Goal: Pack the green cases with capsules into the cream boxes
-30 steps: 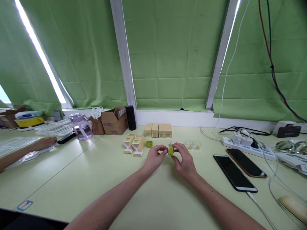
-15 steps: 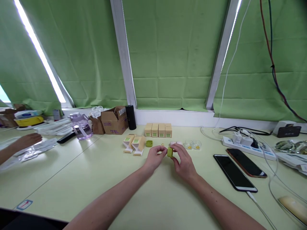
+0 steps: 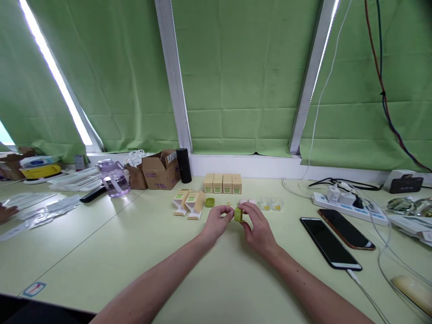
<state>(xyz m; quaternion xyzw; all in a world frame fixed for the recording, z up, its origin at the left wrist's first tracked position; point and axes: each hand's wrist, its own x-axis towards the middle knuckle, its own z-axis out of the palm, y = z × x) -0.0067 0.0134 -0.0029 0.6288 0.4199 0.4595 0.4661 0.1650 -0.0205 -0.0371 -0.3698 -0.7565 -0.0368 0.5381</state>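
Observation:
My right hand (image 3: pixel 258 227) pinches a small green cap-like piece (image 3: pixel 238 214) just above the pale green table (image 3: pixel 135 252). My left hand (image 3: pixel 218 220) has its fingers curled, with the fingertips meeting the same green piece from the left. Behind my hands lie a second green cap (image 3: pixel 209 202), a tiny yellow bit (image 3: pixel 228 204), two small white pieces (image 3: pixel 247 201) and two clear cups with yellow contents (image 3: pixel 272 204). A row of several small tan boxes (image 3: pixel 222 183) stands further back, and two opened tan boxes (image 3: pixel 188 203) lie to the left.
Two phones (image 3: pixel 337 238) lie at the right beside a white power strip (image 3: pixel 347 202) with cables. A cardboard box (image 3: pixel 161 169), a black cylinder (image 3: pixel 184 165) and a purple bottle (image 3: pixel 113 177) stand at back left. Another person's hand (image 3: pixel 6 211) shows at the far left edge, near plastic packets (image 3: pixel 43 209).
My hands have shifted the green piece slightly to the left. The other person's hand has drawn back leftward, almost out of view.

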